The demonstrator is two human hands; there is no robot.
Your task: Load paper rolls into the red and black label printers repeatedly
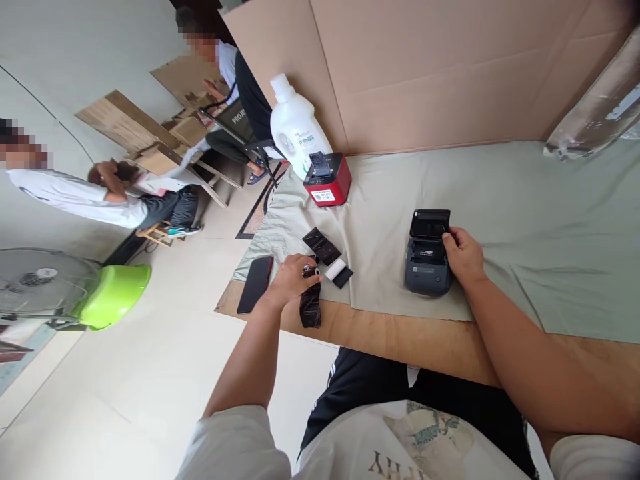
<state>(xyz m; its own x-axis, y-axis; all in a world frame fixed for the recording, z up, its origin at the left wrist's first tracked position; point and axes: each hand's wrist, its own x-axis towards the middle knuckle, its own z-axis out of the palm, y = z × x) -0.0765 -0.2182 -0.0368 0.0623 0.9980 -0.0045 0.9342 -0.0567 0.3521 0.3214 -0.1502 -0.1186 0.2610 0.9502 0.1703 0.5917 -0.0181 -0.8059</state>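
The right hand [463,257] rests against the right side of a dark grey label printer [427,257], fingers curled loosely around its edge just below the raised lid (the lid stands open, tilted back). The printer sits on a pale green cloth [525,220] that covers most of the desk [400,333], near its front edge. The left hand [293,279] is closed around the top of a crumpled black wrapper [311,303], which hangs down from the fingers over the bare wooden strip of the desk. Just beside that hand lie a small white roll [335,269] on a black scrap and another black wrapper [321,245], both on the cloth. A black phone [255,283] lies flat to the left of the hand, at the corner of the desk. Farther back stand a red printer [327,180] and, touching it from behind, a white bottle [296,130]. A brown cardboard sheet [425,67] leans behind the desk. Two other people sit on the floor side, well apart, near a green basin [113,295] and a fan [40,283].
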